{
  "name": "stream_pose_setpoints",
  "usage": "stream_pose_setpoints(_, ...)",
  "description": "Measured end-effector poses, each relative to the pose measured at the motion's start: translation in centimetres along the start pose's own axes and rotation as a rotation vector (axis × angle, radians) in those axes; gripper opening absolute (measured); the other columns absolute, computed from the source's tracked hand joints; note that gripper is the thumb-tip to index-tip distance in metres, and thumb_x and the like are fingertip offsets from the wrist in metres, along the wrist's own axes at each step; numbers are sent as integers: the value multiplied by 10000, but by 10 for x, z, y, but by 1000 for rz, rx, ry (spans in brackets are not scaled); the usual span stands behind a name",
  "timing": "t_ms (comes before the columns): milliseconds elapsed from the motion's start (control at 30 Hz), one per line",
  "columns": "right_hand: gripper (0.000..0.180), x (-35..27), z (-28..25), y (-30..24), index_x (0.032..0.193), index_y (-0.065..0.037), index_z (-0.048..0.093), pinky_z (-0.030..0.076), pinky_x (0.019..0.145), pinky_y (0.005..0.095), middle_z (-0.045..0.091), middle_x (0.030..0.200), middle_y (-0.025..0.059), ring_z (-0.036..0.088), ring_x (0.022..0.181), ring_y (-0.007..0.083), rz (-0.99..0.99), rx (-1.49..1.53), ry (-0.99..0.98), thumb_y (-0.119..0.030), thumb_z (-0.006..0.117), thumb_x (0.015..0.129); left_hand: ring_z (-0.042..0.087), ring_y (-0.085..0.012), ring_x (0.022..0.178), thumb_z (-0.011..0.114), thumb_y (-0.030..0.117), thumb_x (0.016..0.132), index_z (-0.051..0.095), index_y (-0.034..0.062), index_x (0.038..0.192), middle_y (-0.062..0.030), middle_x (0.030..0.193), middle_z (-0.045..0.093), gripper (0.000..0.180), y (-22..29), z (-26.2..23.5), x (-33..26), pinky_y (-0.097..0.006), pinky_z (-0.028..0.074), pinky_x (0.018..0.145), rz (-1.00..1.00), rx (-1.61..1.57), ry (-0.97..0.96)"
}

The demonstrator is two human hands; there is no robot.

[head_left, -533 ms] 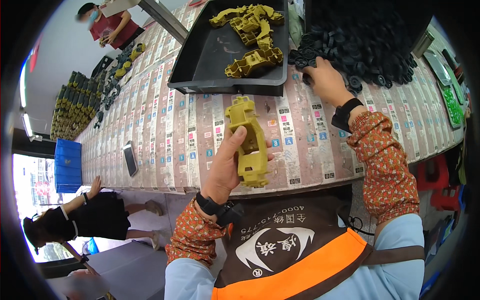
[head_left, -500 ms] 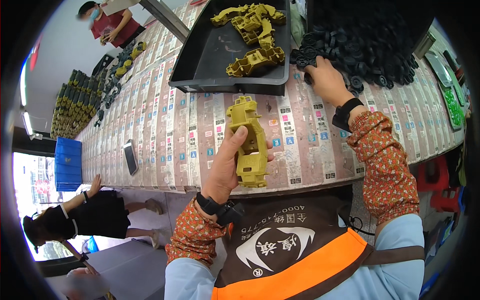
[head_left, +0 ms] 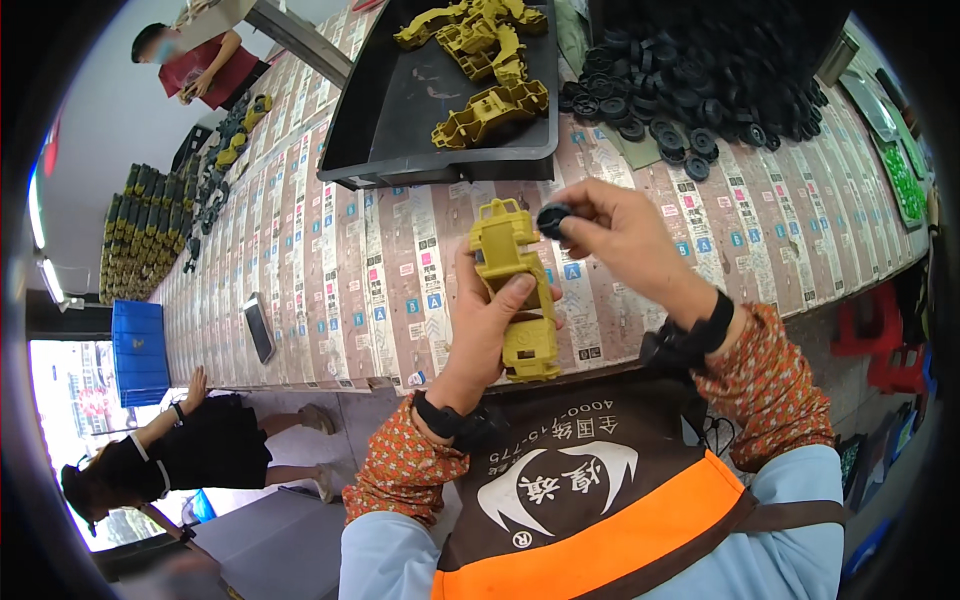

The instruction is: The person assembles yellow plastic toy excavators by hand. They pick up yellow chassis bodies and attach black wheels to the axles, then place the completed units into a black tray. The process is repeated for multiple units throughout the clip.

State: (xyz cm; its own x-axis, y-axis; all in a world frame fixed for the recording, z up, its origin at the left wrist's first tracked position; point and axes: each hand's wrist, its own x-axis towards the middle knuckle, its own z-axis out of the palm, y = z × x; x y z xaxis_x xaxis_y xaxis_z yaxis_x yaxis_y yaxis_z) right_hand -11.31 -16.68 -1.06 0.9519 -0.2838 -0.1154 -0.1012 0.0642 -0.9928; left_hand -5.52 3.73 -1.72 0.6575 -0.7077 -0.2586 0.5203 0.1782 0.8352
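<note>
A yellow plastic toy car body (head_left: 512, 245) is gripped in my left hand (head_left: 484, 318), its long side pointing away from me over the near edge of the table. The thumb presses on its middle and the fingers wrap around behind. My right hand (head_left: 625, 240) pinches a small black toy wheel (head_left: 551, 220) between thumb and fingertips, close beside the far right end of the car body. Wheel and body look slightly apart. Beyond my right hand lies a big heap of similar black wheels (head_left: 690, 85).
A black tray (head_left: 390, 120) with several yellow car bodies (head_left: 490, 115) stands at the far middle. A phone (head_left: 259, 327) lies on the left. Green parts (head_left: 898, 185) sit in a tray far right. Blue crates (head_left: 140, 350) and two other people are at the left.
My right hand has come back from the wheel heap with a black wheel and is now beside the car body. My left hand has shifted slightly right with the body.
</note>
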Motion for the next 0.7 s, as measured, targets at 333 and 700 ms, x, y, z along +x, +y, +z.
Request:
stream_pose_setpoints(333, 196, -29, 25, 10, 1161, 71, 567, 590, 772, 284, 689, 987, 97, 697, 874, 130, -10, 193, 73, 10, 594, 977, 637, -224, 1170, 661, 77, 988, 207, 184, 1531, -118, 1361, 540, 716, -16, -2, -2, -345, 613, 871, 120, 243, -7)
stream_pose_setpoints(700, 310, -60, 36, -3, 1092, 8, 532, 521, 702, 520, 644, 799, 273, 655, 819, 496, -197, -467, 131, 30, 537, 782, 538, -206, 1251, 673, 21, 966, 164, 156, 1566, -116, 1375, 509, 798, -31, 2, 0, -361, 468, 1036, 346, 587, -21)
